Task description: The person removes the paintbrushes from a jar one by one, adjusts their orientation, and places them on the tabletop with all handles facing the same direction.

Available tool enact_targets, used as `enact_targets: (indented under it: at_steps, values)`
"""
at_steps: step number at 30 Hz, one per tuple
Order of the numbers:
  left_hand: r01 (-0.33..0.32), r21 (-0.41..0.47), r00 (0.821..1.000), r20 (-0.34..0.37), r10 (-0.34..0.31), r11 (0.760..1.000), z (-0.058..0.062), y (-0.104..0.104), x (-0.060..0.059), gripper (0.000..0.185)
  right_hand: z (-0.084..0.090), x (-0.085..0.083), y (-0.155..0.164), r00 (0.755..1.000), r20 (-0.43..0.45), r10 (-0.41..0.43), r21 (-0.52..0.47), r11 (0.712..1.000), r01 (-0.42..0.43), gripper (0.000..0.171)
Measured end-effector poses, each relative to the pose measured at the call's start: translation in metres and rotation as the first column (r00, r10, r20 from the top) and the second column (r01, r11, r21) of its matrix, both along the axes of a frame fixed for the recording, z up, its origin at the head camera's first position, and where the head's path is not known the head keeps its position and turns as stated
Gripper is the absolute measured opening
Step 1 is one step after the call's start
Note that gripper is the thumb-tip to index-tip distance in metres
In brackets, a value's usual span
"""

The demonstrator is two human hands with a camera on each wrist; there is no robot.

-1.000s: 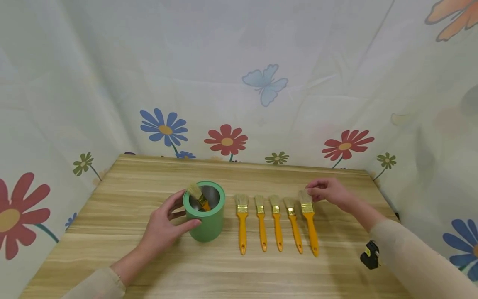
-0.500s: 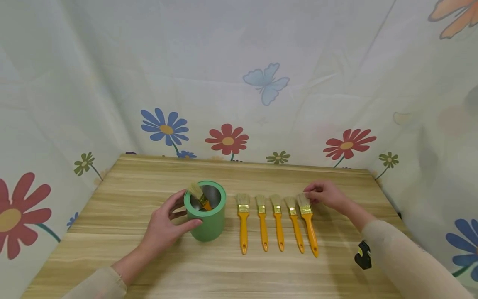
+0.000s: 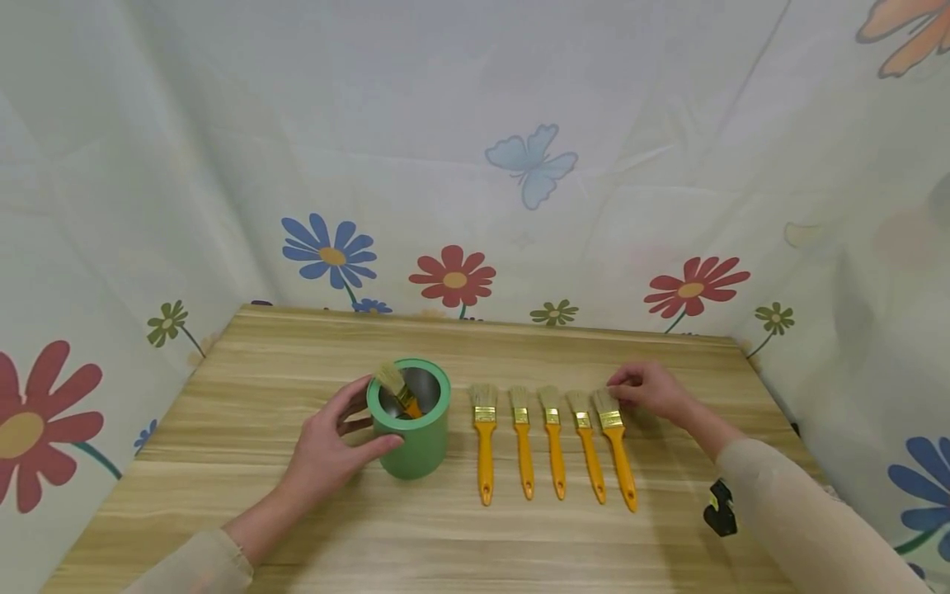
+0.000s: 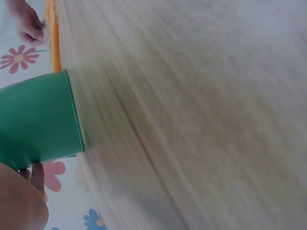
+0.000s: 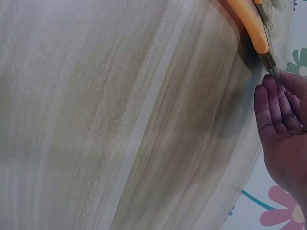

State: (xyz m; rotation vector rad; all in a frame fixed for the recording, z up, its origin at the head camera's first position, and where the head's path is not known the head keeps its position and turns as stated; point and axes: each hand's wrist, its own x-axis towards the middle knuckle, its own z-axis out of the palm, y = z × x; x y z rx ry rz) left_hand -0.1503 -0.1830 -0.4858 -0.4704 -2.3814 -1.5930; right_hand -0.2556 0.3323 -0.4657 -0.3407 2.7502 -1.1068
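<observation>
Tabletop (image 3: 297, 528) of pale wood is carrying a green cup (image 3: 416, 445) with one brush (image 3: 397, 389) leaning inside. Left hand (image 3: 326, 450) is gripping the cup, fingers curled round its wall. Five orange-handled brushes are lying beside it; right hand (image 3: 653, 392) is pinching the bristles of the rightmost brush (image 3: 614, 441).

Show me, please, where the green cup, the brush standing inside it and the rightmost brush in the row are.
green cup (image 3: 416, 450), head view, front wall.
brush in the cup (image 3: 388, 379), head view, bristles.
rightmost brush (image 3: 622, 466), head view, orange handle.
</observation>
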Motion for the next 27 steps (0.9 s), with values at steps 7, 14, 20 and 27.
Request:
enact_targets:
  at_steps: [7, 14, 20, 27]
  values:
    - [-0.006, -0.007, 1.0, 0.006, 0.006, 1.0, -0.001, -0.001, 0.0, 0.085, -0.004, 0.0, 0.004, 1.0, -0.021, -0.02, 0.041, 0.999, 0.02, 0.017]
    - [-0.011, -0.003, 1.0, 0.008, 0.011, 1.0, -0.003, -0.002, 0.0, 0.084, -0.003, -0.001, 0.008, 0.998, -0.047, -0.045, 0.102, 0.994, 0.05, 0.019]
    - [-0.003, -0.009, 1.0, 0.005, 0.004, 1.0, -0.003, -0.002, -0.001, 0.084, 0.006, 0.003, 0.008, 0.994, -0.039, -0.099, 0.125, 0.987, 0.103, 0.024]
    - [0.003, -0.011, 1.0, -0.004, -0.003, 1.0, -0.002, -0.001, -0.003, 0.085, 0.022, 0.005, -0.01, 0.996, -0.054, -0.077, 0.034, 0.996, 0.079, 0.038]
